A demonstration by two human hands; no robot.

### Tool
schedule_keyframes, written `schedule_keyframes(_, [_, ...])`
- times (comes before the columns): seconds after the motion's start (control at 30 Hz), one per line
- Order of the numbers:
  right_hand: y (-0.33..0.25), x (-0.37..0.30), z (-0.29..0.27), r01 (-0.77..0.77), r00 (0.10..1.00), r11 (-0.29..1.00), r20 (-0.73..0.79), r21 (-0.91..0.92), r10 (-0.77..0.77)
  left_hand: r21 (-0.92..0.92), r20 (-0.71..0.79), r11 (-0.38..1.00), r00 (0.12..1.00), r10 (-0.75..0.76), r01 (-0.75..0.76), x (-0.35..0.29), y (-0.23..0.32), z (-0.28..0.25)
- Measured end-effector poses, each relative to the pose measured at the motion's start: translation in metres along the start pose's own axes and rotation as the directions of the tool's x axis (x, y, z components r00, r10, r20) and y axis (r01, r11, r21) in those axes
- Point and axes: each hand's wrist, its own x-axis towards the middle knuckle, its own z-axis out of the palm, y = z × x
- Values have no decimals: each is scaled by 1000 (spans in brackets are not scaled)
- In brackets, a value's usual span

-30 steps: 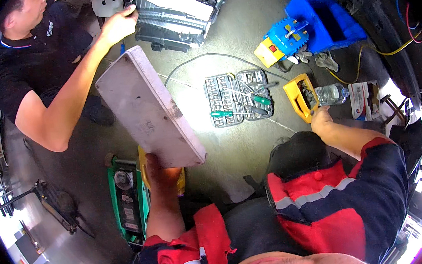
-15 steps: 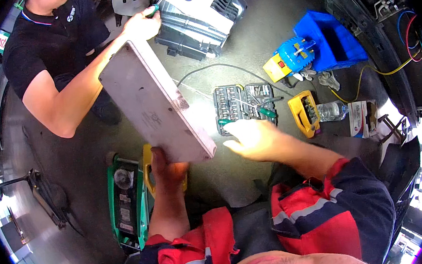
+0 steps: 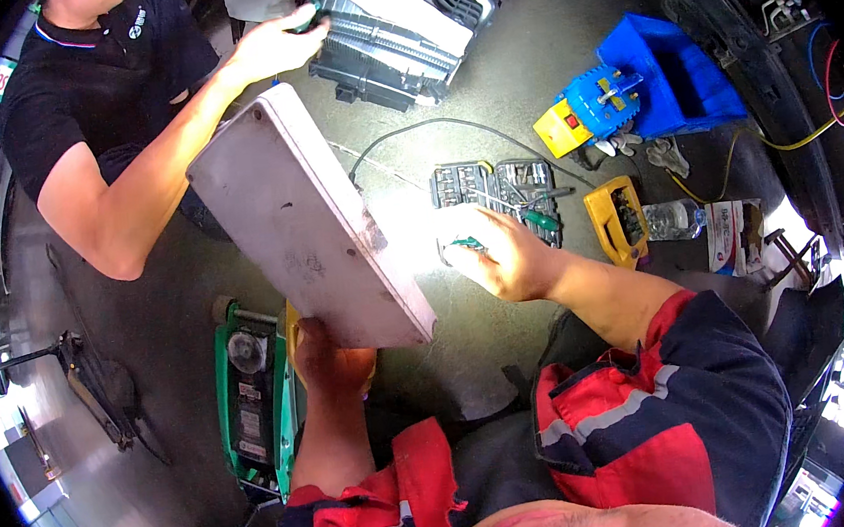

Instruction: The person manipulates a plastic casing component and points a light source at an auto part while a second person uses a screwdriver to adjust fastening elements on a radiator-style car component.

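- Co-worker (image 3: 66,94) in a black shirt takes up the upper left of the frame, one hand (image 3: 278,47) raised against the left side of a moulded unit at top centre.
- Grey box (image 3: 283,220), flat and long, slants from the upper left of the frame down to the centre, off the floor, dark smudges along its right edge.
- Moulded unit (image 3: 393,50), black with a white top, lies at top centre.
- Green floor jack (image 3: 250,364) stands at lower left.
- Blue crate (image 3: 640,54) sits at upper right, a blue-and-yellow pump (image 3: 589,106) just beside it.
- Tool case (image 3: 493,182) lies open right of centre, partly covered by the right hand.
- Right hand (image 3: 507,256): fingers bent over a green handle, thumb below; whether they pinch it firmly I cannot tell.
- Left hand (image 3: 338,361): clasped on the box's lower end, left of centre, some fingers hidden.
- Yellow tray (image 3: 602,218) rests right of the case, near a clear bottle (image 3: 674,220).
- Green handle (image 3: 468,244) shows at the right hand's fingertips.
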Motion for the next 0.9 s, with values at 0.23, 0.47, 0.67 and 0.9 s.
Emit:
schedule_keyframes(0.23, [-5,-15,-8,-89,991,995,98,-51,94,-20,-9,999,999,-43,43,-1,-10,7])
schedule_keyframes(0.47, [-2,-15,-12,93,986,988,149,-126,-74,-5,9,997,997,-76,76,7,-22,12])
schedule_keyframes(0.67, [5,-17,-11,130,982,981,155,-145,-107,18,22,997,997,-69,68,12,-25,9])
schedule_keyframes(0.9, [8,-19,-7,119,982,977,168,-176,-90,50,57,996,996,-72,69,13,-25,23])
